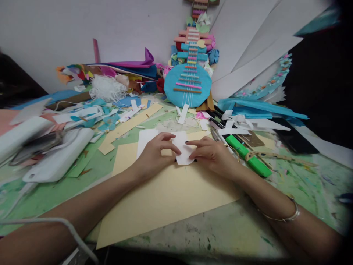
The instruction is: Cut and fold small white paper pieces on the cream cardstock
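A small piece of white paper (182, 149) is held between my two hands, above a large cream sheet (165, 198). My left hand (158, 149) pinches its left edge between thumb and fingers. On the opposite edge, my right hand (211, 152) grips the paper with its thumb below and fingertips on top. Another white sheet (145, 138) lies on the cream sheet, partly covered by my left hand. Close to my right hand are a green box cutter (248, 156) and a pair of scissors (215, 134).
A blue paper guitar (188, 86) leans at the back among coloured paper. Paper scraps and a marker (131, 114) lie at the left, near a white power bank-like block (59, 158). A dark phone (295, 136) rests at the right. A white cable (55, 220) crosses the lower left.
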Available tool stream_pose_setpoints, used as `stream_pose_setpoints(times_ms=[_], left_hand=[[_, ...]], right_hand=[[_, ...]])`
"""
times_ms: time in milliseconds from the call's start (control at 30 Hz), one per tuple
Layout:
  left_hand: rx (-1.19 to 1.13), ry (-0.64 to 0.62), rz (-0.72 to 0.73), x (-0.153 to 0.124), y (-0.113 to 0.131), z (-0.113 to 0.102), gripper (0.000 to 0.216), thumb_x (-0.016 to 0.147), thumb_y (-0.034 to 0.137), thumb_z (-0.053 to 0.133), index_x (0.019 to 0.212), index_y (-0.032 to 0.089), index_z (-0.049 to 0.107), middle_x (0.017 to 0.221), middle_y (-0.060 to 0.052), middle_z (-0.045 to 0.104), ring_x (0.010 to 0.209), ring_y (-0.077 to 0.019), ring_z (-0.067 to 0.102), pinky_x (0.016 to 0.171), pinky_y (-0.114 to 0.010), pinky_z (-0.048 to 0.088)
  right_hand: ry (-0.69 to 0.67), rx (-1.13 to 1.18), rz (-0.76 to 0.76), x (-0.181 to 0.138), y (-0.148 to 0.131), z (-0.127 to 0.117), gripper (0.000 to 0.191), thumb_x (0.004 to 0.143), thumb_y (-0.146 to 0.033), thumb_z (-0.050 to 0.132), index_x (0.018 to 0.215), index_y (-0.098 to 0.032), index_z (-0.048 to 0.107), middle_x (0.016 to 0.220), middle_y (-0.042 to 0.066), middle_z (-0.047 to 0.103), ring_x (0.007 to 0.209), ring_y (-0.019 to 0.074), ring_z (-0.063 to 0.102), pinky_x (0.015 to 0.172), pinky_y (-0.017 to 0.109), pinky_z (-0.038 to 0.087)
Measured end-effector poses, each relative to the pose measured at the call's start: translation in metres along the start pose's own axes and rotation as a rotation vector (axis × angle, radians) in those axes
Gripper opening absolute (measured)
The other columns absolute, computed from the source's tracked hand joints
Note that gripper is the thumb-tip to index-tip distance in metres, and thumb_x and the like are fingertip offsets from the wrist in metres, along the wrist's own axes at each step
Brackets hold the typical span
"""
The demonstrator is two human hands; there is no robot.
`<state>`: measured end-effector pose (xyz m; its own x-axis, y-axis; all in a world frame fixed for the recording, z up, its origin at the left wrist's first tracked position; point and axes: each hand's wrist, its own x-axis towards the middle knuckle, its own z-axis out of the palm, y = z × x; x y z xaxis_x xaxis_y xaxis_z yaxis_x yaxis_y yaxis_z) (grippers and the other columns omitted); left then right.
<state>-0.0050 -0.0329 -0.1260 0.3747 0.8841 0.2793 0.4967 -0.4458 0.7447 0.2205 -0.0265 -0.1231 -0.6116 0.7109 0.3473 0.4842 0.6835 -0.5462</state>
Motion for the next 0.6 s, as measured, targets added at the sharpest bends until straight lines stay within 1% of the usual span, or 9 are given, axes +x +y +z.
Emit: stream_pose_setpoints(times_ms=[67,133,267,367,433,600], left_hand=[[0.108,-0.071,0.100,0.0009,-0.0020,-0.0029,0.014,0.074,0.016,0.065,0.078,0.027,0.073,0.123,-0.005,0.054,0.118,-0.0257,0.044,0.102,-0.049,0.033],[0.174,-0.129,0.190,0.0017,-0.0043,-0.0052,0.016,0.077,0.016,0.063,0.077,0.029,0.073,0.123,-0.003,0.055,0.119,-0.0257,0.041,0.102,-0.048,0.033],[0.190,-0.209,0.290,0.0031,-0.0067,-0.0072,0.017,0.081,0.018,0.059,0.077,0.027,0.073,0.109,-0.004,0.062,0.109,-0.0235,0.043,0.096,-0.042,0.037],[0.156,-0.280,0.324,0.0041,-0.0058,-0.0072,0.017,0.082,0.017,0.057,0.080,0.024,0.071,0.095,-0.005,0.065,0.098,-0.0206,0.048,0.089,-0.036,0.040],[0.127,-0.321,0.339,0.0051,-0.0051,-0.0073,0.019,0.083,0.015,0.054,0.081,0.023,0.071,0.087,-0.004,0.067,0.092,-0.0188,0.050,0.086,-0.034,0.040],[0.074,-0.337,0.284,0.0075,-0.0054,-0.0100,0.021,0.081,0.013,0.054,0.080,0.024,0.071,0.081,-0.002,0.068,0.085,-0.0173,0.054,0.082,-0.032,0.040]], right_hand=[[-0.039,-0.039,-0.045,0.0000,0.0010,-0.0018,0.024,0.080,-0.009,0.056,0.081,-0.025,0.073,0.111,0.003,0.067,0.087,0.0211,0.052,0.076,0.038,0.046],[-0.075,-0.034,-0.074,0.0000,0.0011,-0.0026,0.024,0.080,-0.009,0.056,0.082,-0.025,0.073,0.106,0.002,0.069,0.088,0.0211,0.049,0.076,0.037,0.045],[-0.109,0.022,-0.108,0.0007,-0.0016,-0.0034,0.025,0.082,-0.009,0.054,0.081,-0.024,0.073,0.094,0.003,0.070,0.088,0.0202,0.049,0.076,0.036,0.046],[-0.138,0.054,-0.107,0.0012,-0.0032,-0.0042,0.026,0.082,-0.008,0.052,0.082,-0.024,0.073,0.087,0.004,0.070,0.089,0.0194,0.053,0.077,0.035,0.047],[-0.159,0.087,-0.117,0.0010,-0.0032,-0.0045,0.028,0.082,-0.006,0.050,0.083,-0.022,0.073,0.088,0.005,0.069,0.089,0.0181,0.056,0.079,0.034,0.047],[-0.184,0.130,-0.132,0.0000,-0.0028,-0.0036,0.029,0.082,-0.004,0.050,0.084,-0.022,0.072,0.091,0.005,0.069,0.088,0.0164,0.059,0.080,0.033,0.047]])
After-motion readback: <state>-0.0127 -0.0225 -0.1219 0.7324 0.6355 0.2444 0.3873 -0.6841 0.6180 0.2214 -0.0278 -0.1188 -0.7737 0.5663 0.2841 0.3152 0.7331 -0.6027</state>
